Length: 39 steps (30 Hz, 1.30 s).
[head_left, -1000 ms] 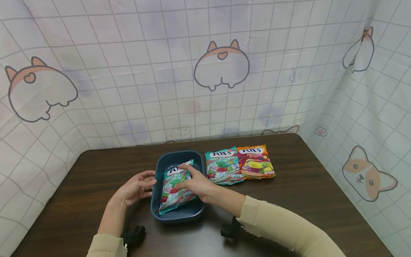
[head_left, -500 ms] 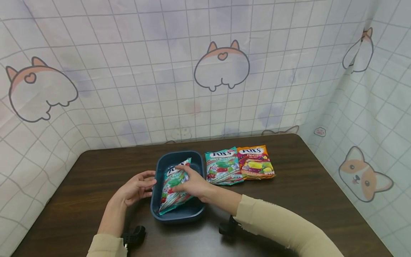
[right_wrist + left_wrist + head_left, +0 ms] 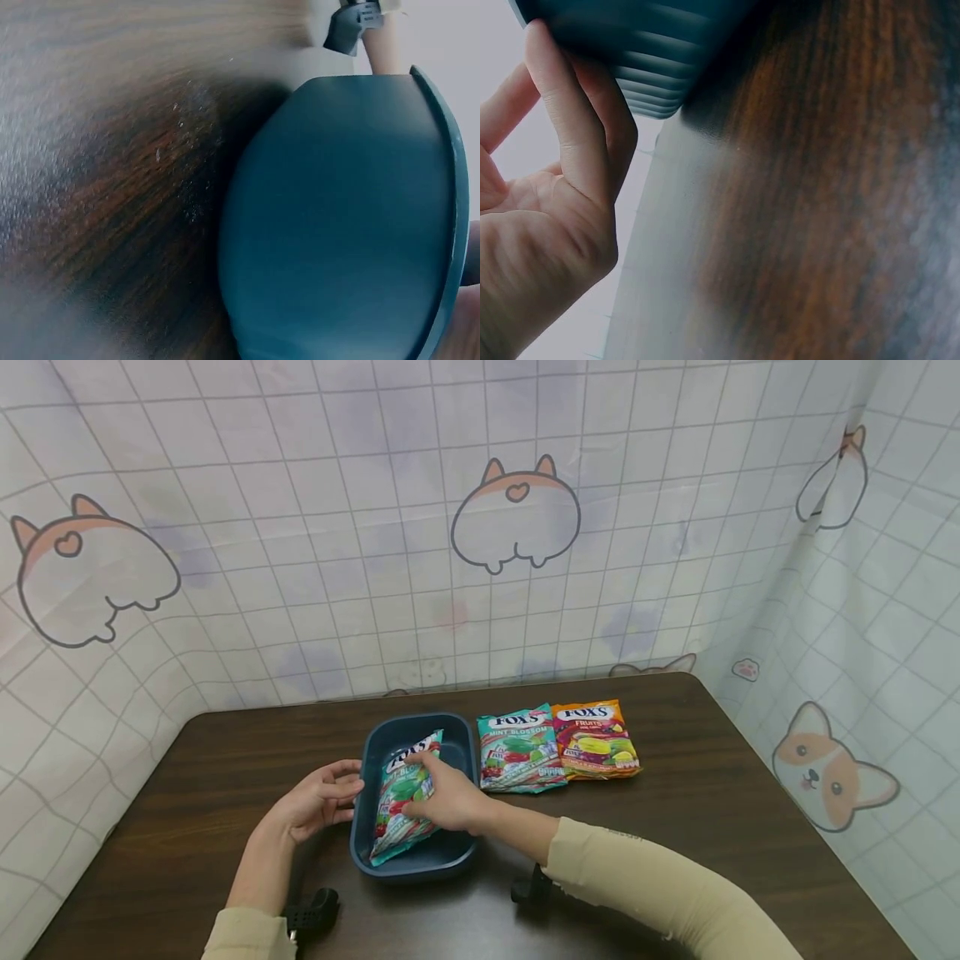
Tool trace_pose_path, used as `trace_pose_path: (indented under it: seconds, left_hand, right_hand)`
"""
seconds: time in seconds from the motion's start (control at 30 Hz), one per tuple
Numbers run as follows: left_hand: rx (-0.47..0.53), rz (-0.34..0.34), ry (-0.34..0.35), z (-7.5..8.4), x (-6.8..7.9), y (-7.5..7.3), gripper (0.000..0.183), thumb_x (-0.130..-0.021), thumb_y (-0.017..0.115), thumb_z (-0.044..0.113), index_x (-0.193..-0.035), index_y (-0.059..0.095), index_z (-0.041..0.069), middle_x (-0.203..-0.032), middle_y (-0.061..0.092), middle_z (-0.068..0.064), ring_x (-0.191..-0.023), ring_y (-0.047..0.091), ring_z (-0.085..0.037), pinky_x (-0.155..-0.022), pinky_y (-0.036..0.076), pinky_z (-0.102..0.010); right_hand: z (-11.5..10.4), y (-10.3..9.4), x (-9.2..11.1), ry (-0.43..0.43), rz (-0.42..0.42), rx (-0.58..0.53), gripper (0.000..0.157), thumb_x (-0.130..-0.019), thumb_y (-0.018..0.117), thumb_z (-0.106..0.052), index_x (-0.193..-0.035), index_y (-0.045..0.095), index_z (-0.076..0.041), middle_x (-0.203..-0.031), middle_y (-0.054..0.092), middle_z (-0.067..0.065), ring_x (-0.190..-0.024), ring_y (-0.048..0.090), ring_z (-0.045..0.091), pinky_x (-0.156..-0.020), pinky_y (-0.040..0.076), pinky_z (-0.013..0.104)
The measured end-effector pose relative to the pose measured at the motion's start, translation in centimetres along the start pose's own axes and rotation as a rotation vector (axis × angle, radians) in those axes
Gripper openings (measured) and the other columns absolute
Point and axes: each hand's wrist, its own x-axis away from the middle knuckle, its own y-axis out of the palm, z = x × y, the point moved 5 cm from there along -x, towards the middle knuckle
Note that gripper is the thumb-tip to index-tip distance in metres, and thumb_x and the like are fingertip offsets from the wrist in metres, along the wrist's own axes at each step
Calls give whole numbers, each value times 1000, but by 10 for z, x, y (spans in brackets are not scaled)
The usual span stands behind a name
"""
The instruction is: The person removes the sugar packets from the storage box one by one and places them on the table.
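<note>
A teal bag of Fox's Mint Blossom candy (image 3: pixel 397 797) stands tilted inside a dark blue plastic bin (image 3: pixel 454 853), along its left side. My right hand (image 3: pixel 448 797) reaches over the bin's right wall and grips the bag between thumb and fingers. At the bin's left wall, my left hand (image 3: pixel 318 802) touches the outside with its fingertips. In the left wrist view, the bent fingers (image 3: pixel 574 127) meet the ribbed wall. The right wrist view shows mostly the bin's outer side (image 3: pixel 337 217); the bag is hidden there.
Right of the bin lie another teal Mint Blossom bag (image 3: pixel 517 747) and an orange Fox's Fruits bag (image 3: pixel 595 739), side by side. The dark wooden table (image 3: pixel 660 827) ends at a patterned cloth backdrop (image 3: pixel 360 610) behind.
My right hand has shifted slightly left with the candy bag, which now leans closer to the bin's left wall. The left hand and the bin have stayed in place.
</note>
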Motion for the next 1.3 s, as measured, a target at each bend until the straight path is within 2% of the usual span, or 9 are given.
trace_pose_path:
  seconds: [0.23,0.47,0.67,0.93,1.3]
  left_hand:
    - [5,23,-12,-1,-1,0,31,-105,57,6,-133,42,4,-105,69,-3,-87,71,-13,-74,61,-28]
    - [6,19,-12,-2,-1,-1,28,-106,56,5,-131,43,6,-107,70,-4,-88,71,-13,-75,61,-28]
    - [-4,30,-12,-3,-1,-1,29,-105,57,7,-132,43,5,-108,71,-3,-88,71,-13,-76,61,-28]
    - [-17,31,3,-2,0,-2,29,-105,56,6,-131,44,5,-107,70,-3,-87,71,-12,-74,61,-28]
    - [-33,26,11,0,0,-2,32,-105,56,6,-135,42,2,-106,70,-4,-86,71,-12,-72,61,-28]
  right_hand:
    - [-6,-1,4,-34,30,118,64,-95,77,-20,-150,45,-17,-133,60,9,-109,60,19,-89,55,37]
    - [-13,-7,8,-46,42,149,65,-94,78,-23,-150,46,-20,-132,61,8,-105,62,17,-88,55,36]
    - [-16,-15,15,-28,47,79,65,-94,79,-24,-150,47,-23,-134,60,7,-106,62,19,-90,56,39]
    - [-17,-30,27,-28,13,-51,59,-94,78,-22,-146,51,-24,-136,56,8,-109,59,23,-88,57,39]
    - [-9,-54,45,-5,24,-81,50,-94,78,-23,-141,59,-25,-140,51,11,-114,55,28,-86,57,37]
